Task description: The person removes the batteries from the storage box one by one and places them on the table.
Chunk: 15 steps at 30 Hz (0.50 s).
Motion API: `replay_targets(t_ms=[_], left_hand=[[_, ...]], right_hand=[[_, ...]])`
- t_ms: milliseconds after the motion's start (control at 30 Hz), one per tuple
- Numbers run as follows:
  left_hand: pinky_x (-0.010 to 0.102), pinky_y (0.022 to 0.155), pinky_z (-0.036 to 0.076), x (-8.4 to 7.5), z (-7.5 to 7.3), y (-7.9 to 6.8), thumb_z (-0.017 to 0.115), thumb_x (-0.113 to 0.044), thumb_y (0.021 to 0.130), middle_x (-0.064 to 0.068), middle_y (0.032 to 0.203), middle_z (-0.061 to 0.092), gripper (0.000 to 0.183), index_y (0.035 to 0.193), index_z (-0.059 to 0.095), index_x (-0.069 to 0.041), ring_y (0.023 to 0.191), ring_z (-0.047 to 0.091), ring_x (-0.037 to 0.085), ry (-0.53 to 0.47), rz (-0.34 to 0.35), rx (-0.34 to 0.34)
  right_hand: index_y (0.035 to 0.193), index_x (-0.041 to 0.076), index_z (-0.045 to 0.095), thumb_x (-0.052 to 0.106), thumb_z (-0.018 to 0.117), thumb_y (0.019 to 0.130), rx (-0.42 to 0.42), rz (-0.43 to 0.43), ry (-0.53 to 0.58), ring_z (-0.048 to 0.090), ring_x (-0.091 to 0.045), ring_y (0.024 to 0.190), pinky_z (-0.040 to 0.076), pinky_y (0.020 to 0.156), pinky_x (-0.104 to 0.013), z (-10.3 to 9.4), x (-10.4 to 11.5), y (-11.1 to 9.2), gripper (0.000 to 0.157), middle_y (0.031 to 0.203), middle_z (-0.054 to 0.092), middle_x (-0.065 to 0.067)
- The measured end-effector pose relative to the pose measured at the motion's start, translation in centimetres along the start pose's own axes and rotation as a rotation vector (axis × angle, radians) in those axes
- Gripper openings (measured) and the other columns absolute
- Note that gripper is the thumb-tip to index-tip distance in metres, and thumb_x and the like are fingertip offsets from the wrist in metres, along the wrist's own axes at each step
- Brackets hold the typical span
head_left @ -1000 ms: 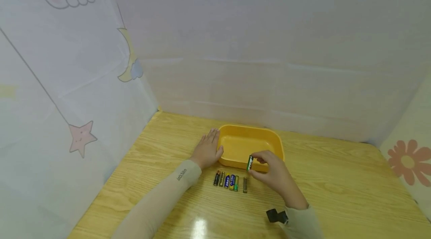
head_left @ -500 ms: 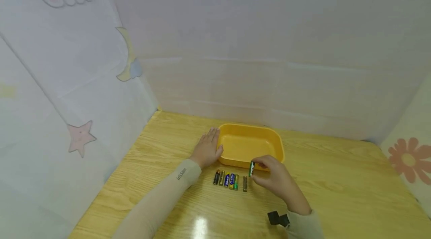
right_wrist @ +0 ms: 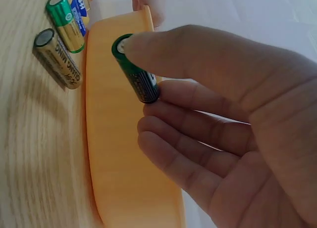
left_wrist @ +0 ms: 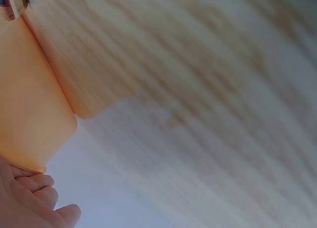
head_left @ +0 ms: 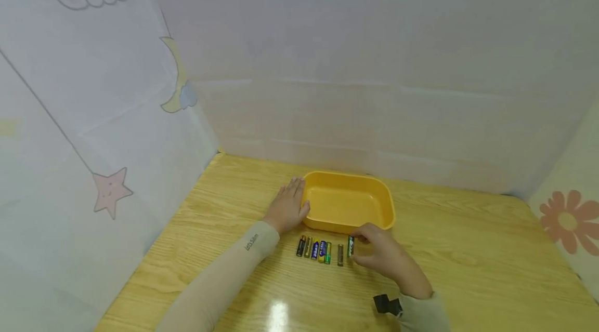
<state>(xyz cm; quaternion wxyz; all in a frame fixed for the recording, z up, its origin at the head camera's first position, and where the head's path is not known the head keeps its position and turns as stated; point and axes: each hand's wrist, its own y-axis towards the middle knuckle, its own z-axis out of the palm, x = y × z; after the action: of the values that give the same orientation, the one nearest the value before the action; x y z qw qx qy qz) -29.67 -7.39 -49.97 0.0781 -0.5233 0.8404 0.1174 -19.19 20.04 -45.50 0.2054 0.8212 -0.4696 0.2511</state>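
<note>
My right hand [head_left: 381, 254] pinches a green-and-black battery [right_wrist: 136, 72] end to end. In the right wrist view the thumb presses one end and the fingers meet the other. That battery appears just right of a bronze battery [head_left: 340, 255] lying on the table. Farther left, several batteries [head_left: 314, 250] lie side by side in a row, in black, bronze, blue-yellow and green-gold. Behind them stands a yellow plastic bin [head_left: 346, 202] with nothing in it. My left hand [head_left: 285, 209] rests with extended fingers against the bin's left side.
The wood-grain table [head_left: 468, 249] runs up to a pale cloth backdrop [head_left: 374, 62] behind the bin. More printed cloth [head_left: 117, 88] hangs on the left. A black wrist strap piece [head_left: 387, 305] shows at my right cuff.
My right hand has moved down toward the near side with the green-and-black battery, from in front of the bin to beside the bronze battery. The left hand stays in place.
</note>
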Motion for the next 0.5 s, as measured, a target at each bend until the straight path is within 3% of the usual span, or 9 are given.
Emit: replay_targets(t_ms=[267, 500], left_hand=[[0.05, 0.125, 0.018, 0.0, 0.0, 0.0, 0.034, -0.036, 0.108, 0.017, 0.167, 0.017, 0.067, 0.16, 0.017, 0.002, 0.155, 0.012, 0.03, -0.007, -0.006, -0.01], [0.051, 0.124, 0.019, -0.2, 0.0, 0.1, 0.035, -0.036, 0.108, 0.019, 0.166, 0.019, 0.066, 0.16, 0.018, 0.002, 0.155, 0.013, 0.03, -0.013, -0.002, -0.012]], right_hand=[[0.113, 0.0, 0.069, 0.012, 0.087, 0.078, 0.068, 0.017, -0.038, 0.061, -0.023, 0.093, 0.056, 0.08, -0.035, 0.7, -0.5, 0.2, 0.041, 0.104, 0.065, -0.005], [0.11, 0.001, 0.07, 0.012, 0.089, 0.076, 0.066, 0.036, -0.073, 0.06, -0.018, 0.091, 0.056, 0.08, -0.036, 1.5, -1.2, 0.3, 0.041, 0.102, 0.065, -0.004]])
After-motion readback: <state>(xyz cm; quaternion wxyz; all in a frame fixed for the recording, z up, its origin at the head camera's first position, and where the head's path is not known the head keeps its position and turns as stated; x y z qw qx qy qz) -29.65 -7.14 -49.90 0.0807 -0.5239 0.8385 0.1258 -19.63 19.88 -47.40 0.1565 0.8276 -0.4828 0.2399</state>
